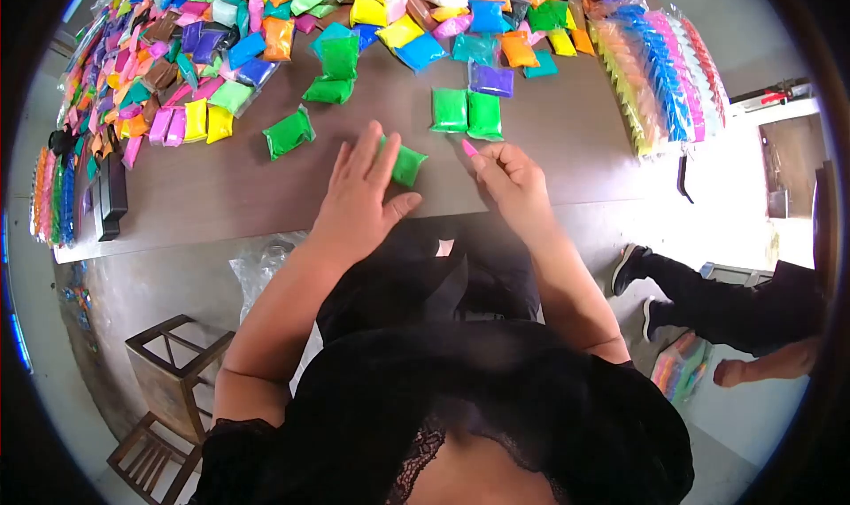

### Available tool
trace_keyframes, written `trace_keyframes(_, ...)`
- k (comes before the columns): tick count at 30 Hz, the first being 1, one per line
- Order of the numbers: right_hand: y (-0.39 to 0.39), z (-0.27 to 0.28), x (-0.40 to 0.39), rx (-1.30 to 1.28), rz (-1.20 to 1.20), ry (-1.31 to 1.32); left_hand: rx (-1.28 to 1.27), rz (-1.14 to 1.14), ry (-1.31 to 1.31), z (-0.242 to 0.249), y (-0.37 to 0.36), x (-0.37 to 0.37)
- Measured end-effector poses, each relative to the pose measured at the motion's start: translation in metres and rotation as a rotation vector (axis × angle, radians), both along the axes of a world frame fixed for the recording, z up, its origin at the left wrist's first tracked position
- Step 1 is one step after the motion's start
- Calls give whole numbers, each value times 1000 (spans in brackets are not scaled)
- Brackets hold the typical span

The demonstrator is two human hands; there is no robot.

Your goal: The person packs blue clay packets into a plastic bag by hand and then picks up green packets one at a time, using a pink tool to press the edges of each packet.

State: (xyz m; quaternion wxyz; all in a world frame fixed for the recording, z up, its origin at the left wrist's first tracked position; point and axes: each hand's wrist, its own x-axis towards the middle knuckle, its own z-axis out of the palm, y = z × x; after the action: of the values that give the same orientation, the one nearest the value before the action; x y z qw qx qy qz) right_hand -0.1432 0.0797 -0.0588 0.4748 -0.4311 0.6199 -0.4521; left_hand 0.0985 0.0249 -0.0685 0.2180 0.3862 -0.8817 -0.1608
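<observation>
My left hand (359,191) lies over the table with its fingers stretched out, partly covering a green packet (407,165) under the index finger side. My right hand (518,182) pinches a small pink pointed piece (469,148) between thumb and forefinger. Just beyond that pinch, two green packets lie side by side, a left one (449,111) and a right one (484,115). Another green packet (289,134) rests up and left of my left hand. Two more overlap farther back, an upper one (340,58) and a lower one (328,90).
Loose packets in many colours (204,45) heap along the far side of the brown table (221,186). Rows of bundled packets (655,80) stand at the right. A black object (110,195) sits at the left edge. Wooden stools (177,372) and another person's legs (708,297) are nearby.
</observation>
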Motion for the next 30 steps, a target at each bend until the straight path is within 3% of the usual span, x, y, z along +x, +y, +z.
trace_keyframes(1, -1, -1, 0, -44, 5, 112, -111, 43, 157, 3, 1, -2)
trace_keyframes(3, -7, 0, 2, -88, 6, 225, -214, -15, 137, 0, -4, 3)
trace_keyframes(5, -11, 2, 19, -407, 67, 531, -345, -69, 144, -7, -1, -4)
trace_keyframes(8, -18, -7, 41, -526, 114, 606, -322, -49, 171, -5, -2, -7)
trace_keyframes(15, -24, -4, 44, -409, 106, 952, -300, -57, 190, -2, -2, -7)
trace_keyframes(18, -26, -2, 46, -594, 154, 894, -285, -54, 191, 0, -3, -7)
trace_keyframes(21, -32, 3, 48, -420, 174, 925, -254, -26, 140, 3, 1, -11)
trace_keyframes(25, -40, 8, 36, -438, 111, 951, -224, 28, 146, 9, 4, -7)
trace_keyframes(27, -35, 14, 29, -484, 49, 812, -187, 52, 205, 7, 4, -2)
trace_keyframes(30, -32, 3, 31, -583, 100, 781, -324, -37, 241, -1, 0, -1)
